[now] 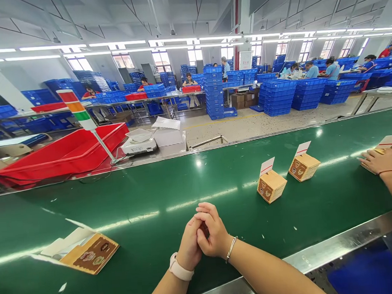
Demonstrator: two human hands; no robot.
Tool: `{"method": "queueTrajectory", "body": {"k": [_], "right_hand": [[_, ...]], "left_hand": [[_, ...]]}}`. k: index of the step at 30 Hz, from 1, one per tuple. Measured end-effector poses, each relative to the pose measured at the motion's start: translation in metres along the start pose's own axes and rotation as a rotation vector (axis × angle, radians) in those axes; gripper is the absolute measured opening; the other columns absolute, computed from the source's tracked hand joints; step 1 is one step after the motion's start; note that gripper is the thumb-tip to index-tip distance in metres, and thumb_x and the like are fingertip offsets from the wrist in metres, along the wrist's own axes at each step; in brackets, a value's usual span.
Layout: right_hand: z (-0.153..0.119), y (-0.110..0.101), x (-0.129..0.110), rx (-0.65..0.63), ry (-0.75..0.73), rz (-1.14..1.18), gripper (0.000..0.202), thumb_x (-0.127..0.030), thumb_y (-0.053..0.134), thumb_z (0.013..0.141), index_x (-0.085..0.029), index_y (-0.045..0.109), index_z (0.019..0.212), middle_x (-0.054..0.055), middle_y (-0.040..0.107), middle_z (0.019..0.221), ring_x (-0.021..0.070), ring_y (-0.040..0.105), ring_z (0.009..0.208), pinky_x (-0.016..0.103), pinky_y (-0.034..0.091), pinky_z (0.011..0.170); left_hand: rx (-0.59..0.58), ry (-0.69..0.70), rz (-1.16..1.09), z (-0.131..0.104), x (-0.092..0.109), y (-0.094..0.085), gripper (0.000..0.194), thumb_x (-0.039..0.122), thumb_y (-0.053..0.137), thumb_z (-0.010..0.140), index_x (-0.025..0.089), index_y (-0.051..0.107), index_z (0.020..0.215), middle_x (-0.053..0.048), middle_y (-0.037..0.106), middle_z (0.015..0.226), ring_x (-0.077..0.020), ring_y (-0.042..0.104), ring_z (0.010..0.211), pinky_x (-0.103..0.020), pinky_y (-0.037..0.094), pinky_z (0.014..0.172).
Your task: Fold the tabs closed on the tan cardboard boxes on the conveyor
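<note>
While the left hand and the right hand are pressed together at the lower middle of the frame, with their fingers curled in, no box is touched by them; whether something tiny is hidden between the palms cannot be told. At the lower left, an open box is set on the green belt with its flaps spread out, and what is inside is not clear. Right of the middle, a small box and a second small box are placed near each other, each with one flap sticking up. At the right edge, more boxes are partly covered by another person's hand. Thin card seems to have been used, so a light weight is guessed, though the insides of the small ones are not seen. The walls should be fairly stiff, but they could be dented if squeezed hard, and the smooth printed sides may be a bit slippery. Each small box is best held low, by two facing sides. The flaps should not be pulled, since they could be bent or torn.
</note>
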State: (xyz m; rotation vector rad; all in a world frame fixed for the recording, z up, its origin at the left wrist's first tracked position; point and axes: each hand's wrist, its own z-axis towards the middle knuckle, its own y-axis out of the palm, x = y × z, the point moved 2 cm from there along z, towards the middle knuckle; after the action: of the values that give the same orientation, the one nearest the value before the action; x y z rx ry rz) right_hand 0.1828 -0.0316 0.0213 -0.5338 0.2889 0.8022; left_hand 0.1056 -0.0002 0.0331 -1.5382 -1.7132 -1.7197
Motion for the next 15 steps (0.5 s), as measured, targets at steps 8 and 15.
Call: {"method": "queueTrajectory", "body": {"k": [8,15], "right_hand": [[-0.0003,0.001,0.0048,-0.043,0.017,0.064,0.041,-0.018,0.047,0.076,-0.019,0.047,0.117,0.013,0.053,0.113,0.0225,0.056,0.105,0.04,0.054,0.087],[0.0025,-0.0006,0.0026,-0.025,0.016,0.095,0.039,-0.019,0.046,0.077,-0.02,0.048,0.116,0.011,0.056,0.108,0.0209,0.057,0.099,0.037,0.054,0.084]], "left_hand": [[0.031,-0.03,-0.022,0.0009,-0.0012,-0.0019,0.029,0.036,0.079,0.055,0.014,0.064,0.068,-0.001,0.062,0.064,-0.017,0.061,0.066,-0.028,0.048,0.062],[0.059,-0.049,-0.067,-0.0019,-0.0007,0.0018,0.031,0.035,0.082,0.049,0.014,0.063,0.064,0.0,0.061,0.063,-0.015,0.058,0.064,-0.027,0.047,0.061]]}}
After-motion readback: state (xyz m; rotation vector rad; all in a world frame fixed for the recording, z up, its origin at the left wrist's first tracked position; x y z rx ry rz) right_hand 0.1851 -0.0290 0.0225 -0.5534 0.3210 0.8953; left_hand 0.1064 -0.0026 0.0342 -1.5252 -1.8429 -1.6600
